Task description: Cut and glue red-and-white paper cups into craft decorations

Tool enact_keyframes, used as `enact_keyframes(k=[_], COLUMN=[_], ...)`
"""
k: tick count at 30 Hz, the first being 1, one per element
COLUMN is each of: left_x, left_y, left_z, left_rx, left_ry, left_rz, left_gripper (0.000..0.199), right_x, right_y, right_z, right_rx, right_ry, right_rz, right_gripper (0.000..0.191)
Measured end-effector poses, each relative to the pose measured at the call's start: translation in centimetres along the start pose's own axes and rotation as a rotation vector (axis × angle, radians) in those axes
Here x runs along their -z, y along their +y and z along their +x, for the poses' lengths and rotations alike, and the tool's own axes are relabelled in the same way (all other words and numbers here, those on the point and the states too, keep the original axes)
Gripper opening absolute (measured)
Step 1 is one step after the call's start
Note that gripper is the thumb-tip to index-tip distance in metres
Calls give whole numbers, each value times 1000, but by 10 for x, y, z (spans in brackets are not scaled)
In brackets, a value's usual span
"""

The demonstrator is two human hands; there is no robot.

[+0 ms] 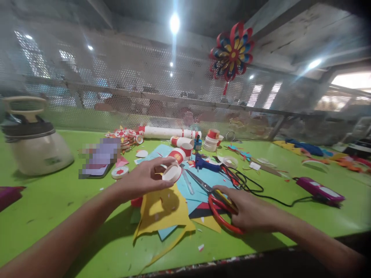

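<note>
My left hand [146, 175] pinches the white round bottom of a cut paper cup [171, 173] above a crumpled yellow sheet [164, 206]. My right hand [251, 208] is closed on the handles of red-handled scissors [213, 197], whose blades point away and to the left. Beside the blades lies a slim clear-handled tool [188, 180], its kind unclear. A red and white paper cup [176, 155] rests on its side just past my left fingers. Blue paper sheets [198, 183] spread under the scissors.
A blue glue gun [207, 164] with a black cord lies behind the scissors. More cups [211, 142] stand at the back. A phone [101, 158] and a large jug [37, 143] are left; a purple power strip [320, 191] is right. A paper flower [234, 54] hangs above.
</note>
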State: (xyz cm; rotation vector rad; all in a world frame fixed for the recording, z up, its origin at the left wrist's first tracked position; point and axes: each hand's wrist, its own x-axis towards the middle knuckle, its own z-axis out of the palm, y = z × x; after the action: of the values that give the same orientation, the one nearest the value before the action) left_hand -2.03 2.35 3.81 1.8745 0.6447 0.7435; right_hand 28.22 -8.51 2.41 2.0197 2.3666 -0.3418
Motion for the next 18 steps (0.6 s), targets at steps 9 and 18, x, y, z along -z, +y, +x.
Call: enact_keyframes(k=[9,18], left_x=[2,5], left_y=[19,14], left_z=[-6,-4], left_rx=[30,-5], left_ry=[-22,-10], left_rz=[-336,-429], left_gripper=[53,54], right_x=[16,23], right_y=[4,4], right_z=[22,-16], right_rx=[-102,114], right_ry=[-25,58], right_rz=[207,637], right_gripper=[42,59])
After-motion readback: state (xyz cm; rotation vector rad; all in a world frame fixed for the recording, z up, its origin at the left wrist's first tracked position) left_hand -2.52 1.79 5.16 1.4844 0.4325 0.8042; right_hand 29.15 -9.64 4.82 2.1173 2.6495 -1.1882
